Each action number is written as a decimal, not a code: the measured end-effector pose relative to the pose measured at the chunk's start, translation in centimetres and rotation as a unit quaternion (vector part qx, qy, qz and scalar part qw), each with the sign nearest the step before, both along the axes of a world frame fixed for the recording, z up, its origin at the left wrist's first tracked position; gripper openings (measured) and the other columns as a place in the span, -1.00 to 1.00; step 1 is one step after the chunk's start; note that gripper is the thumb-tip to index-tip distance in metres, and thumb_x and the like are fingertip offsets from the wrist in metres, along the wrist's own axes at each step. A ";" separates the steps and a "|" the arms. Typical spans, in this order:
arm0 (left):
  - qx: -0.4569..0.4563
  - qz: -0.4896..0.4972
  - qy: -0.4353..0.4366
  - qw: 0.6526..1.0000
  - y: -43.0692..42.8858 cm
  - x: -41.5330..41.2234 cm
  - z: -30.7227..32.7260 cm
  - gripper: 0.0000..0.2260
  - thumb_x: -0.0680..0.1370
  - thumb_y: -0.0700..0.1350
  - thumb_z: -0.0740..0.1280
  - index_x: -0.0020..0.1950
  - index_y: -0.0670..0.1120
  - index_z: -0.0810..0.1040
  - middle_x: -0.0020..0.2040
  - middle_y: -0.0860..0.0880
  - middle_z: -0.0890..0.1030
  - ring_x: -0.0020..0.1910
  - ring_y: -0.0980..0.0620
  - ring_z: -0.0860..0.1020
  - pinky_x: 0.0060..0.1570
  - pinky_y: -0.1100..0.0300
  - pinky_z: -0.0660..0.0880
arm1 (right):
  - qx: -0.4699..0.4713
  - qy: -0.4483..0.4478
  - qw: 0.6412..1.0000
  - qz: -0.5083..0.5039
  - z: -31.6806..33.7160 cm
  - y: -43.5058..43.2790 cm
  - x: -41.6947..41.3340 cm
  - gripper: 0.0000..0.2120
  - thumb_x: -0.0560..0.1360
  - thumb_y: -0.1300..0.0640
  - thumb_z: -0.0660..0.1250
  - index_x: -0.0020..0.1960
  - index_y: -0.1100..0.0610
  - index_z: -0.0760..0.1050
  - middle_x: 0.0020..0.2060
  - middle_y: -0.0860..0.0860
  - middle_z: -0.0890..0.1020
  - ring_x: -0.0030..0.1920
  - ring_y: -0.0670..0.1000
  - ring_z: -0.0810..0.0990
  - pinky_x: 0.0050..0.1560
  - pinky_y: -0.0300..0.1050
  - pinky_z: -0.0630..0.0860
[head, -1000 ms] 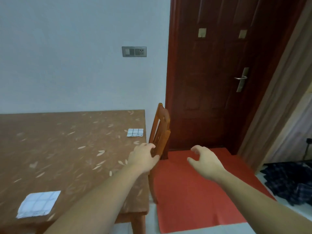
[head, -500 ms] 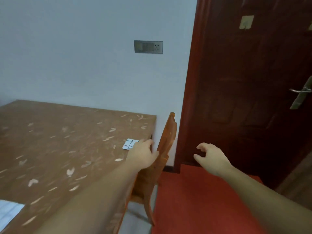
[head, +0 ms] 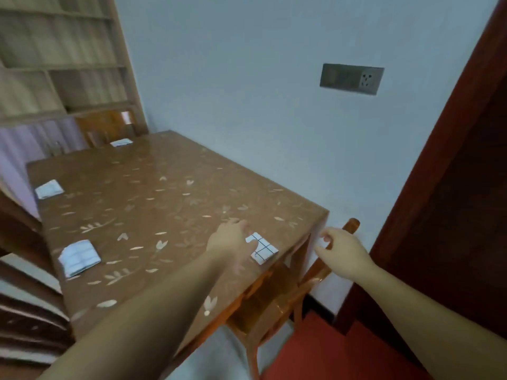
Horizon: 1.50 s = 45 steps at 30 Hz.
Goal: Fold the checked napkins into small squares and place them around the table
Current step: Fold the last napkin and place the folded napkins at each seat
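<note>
Several folded white checked napkins lie on the brown leaf-patterned table (head: 170, 193). The nearest napkin (head: 264, 248) sits by the table's right end. Others lie at the near left edge (head: 79, 256), the far left corner (head: 49, 189) and the far end (head: 120, 142). My left hand (head: 229, 239) rests flat on the table against the nearest napkin, thumb overlapping its left edge. To the right, my right hand (head: 341, 250) hovers off the table's corner over the chair back, fingers loosely curled and holding nothing.
An orange wooden chair (head: 277, 300) is tucked under the table's right end, in front of a white wall with a socket plate (head: 351, 79). A dark red door (head: 452, 215) and red mat (head: 315, 352) are to the right. More chairs stand at the far end (head: 104, 127) and left (head: 16, 242).
My view has swung left across the table. My left hand left the chair back and came down on the table beside the nearest napkin. My right hand moved up near the chair's top.
</note>
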State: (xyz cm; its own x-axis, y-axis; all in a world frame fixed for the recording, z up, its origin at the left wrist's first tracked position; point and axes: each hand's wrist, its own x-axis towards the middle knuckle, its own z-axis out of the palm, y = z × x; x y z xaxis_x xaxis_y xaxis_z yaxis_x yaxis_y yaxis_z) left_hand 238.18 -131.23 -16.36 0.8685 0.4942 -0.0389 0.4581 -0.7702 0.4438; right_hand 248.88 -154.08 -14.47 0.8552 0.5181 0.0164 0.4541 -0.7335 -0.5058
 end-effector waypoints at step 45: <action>-0.217 0.390 0.124 0.886 -0.6 14.9 -19.4 -0.59 0.39 0.13 0.47 0.12 -0.01 0.47 0.00 -0.03 0.59 -0.01 -0.06 0.57 0.00 -0.04 0.59 | -0.185 0.044 0.867 0.461 -22.3 24.4 23.1 -0.63 0.48 0.11 0.30 0.28 0.05 0.46 0.18 0.07 0.44 0.15 0.17 0.48 0.06 0.03 0.49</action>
State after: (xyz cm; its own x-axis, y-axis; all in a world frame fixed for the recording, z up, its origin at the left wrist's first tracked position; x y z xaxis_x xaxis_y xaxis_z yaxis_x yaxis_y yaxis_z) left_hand 253.06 -131.85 -35.77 0.2069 0.8328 -0.5134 0.9009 0.0425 0.4320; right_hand 272.02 -129.69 -36.76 0.0634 0.9381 -0.3406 0.9050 -0.1979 -0.3767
